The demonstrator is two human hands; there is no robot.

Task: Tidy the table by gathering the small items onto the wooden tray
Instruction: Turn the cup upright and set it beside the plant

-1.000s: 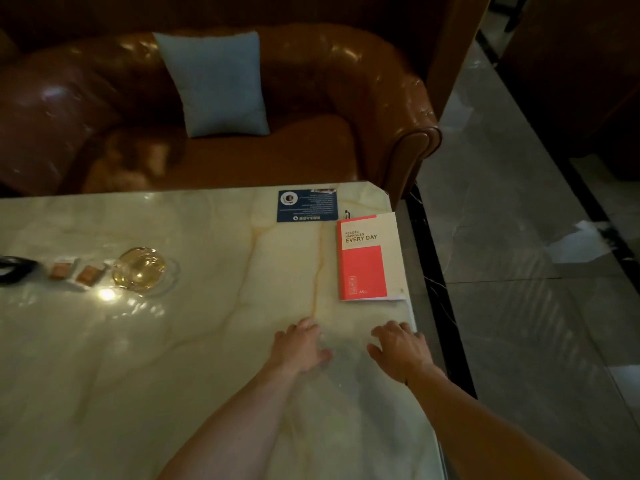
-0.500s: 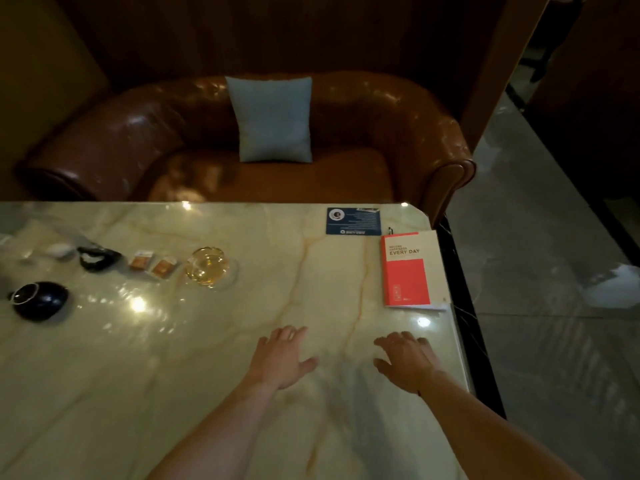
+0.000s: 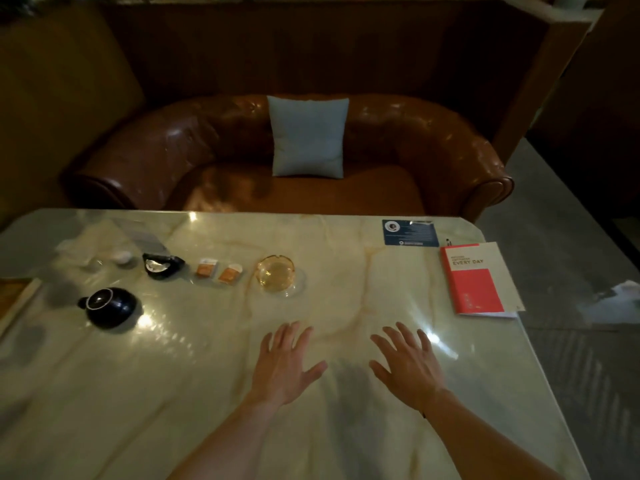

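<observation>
Wooden tray only a sliver at far left table edge, mostly out of frame; nothing visibly on it; small items strung along left half: glossy black round teapot, black curved dish, two orange sachets, amber glass ashtray; left hand and right hand flat, fingers spread, empty, well apart from all; risks: slick marble table lets teapot and ashtray skid; sachets too flat to pinch; long reach may sweep neighbours; tray edge unseen, overshoot likely.
</observation>
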